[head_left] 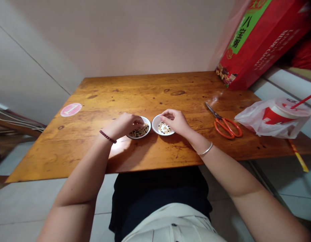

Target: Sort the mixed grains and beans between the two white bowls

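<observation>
Head view: left hand (130, 122) partly hides its bowl (149, 127); fingertips unclear.

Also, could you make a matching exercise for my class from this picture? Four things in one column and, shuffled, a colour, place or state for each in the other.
Things
1. scissors
2. round sticker
3. cup
4. bowl by the right hand

Descriptions
A. inside a thin plastic bag
B. has small black and pale pieces in it
C. has orange handles
D. pink, near the left edge of the table

Right pairs: 1-C, 2-D, 3-A, 4-B
</observation>
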`<action>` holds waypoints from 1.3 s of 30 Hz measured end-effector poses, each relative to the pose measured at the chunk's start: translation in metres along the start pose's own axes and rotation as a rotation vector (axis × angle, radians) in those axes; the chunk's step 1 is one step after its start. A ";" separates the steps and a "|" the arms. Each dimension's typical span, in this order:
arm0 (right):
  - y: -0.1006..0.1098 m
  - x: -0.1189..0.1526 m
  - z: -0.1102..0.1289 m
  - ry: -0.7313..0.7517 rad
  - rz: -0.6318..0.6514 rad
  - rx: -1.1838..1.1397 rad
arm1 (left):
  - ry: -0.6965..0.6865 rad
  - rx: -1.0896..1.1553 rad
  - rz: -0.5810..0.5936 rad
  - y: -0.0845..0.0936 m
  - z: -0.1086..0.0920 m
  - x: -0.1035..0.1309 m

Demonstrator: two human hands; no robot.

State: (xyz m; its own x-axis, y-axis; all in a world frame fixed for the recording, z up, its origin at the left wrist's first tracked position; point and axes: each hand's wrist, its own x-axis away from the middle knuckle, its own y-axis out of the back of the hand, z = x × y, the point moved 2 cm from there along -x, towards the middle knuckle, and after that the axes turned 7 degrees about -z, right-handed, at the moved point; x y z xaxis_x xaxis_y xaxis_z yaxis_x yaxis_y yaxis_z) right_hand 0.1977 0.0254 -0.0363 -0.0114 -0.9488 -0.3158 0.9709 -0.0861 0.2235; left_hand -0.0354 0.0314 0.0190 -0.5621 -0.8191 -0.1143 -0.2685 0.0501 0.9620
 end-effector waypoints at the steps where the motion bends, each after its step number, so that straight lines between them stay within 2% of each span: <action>1: 0.000 0.000 -0.001 -0.001 -0.005 -0.016 | 0.009 0.001 -0.013 0.001 0.001 0.000; 7: -0.002 0.001 -0.004 -0.019 0.005 -0.060 | 0.020 0.024 -0.054 0.003 0.003 0.000; 17: -0.004 0.006 0.005 -0.046 0.034 -0.073 | 0.045 0.135 -0.067 0.005 -0.002 0.001; 24: 0.000 0.010 0.014 0.104 -0.010 0.177 | -0.009 0.123 -0.099 0.006 -0.004 0.001; 32: -0.003 0.020 0.032 0.234 0.005 0.232 | -0.090 0.215 -0.311 -0.007 -0.016 0.000; 39: -0.005 0.020 0.027 0.272 0.056 0.204 | -0.265 0.235 -0.505 -0.015 -0.022 0.000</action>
State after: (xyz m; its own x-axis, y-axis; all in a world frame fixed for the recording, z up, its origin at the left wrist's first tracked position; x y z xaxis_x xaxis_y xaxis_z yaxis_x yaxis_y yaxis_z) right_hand 0.1860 -0.0009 -0.0189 0.1315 -0.8404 -0.5257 0.9002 -0.1209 0.4184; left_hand -0.0139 0.0183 0.0102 -0.4878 -0.6062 -0.6281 -0.7004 -0.1577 0.6961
